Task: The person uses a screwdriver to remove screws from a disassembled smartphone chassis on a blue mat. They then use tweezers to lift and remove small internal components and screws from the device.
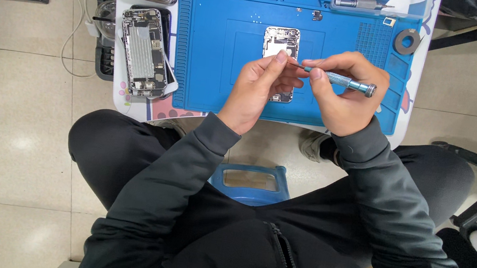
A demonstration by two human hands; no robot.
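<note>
We hold a screwdriver (341,80) in our right hand (340,93), the grip pinched round its blue knurled handle, shaft pointing left. Our left hand (262,87) meets the tip, thumb and forefinger pressed together there; whether they pinch a tiny screw or only the bit we cannot tell. Just beneath the hands an opened phone (281,48) lies on the blue mat (214,47) on the bench, with another stripped phone shell (144,52) to the left. We judge the step to be tending the tip; next calls for a steady lowering of that tip onto the phone
</note>
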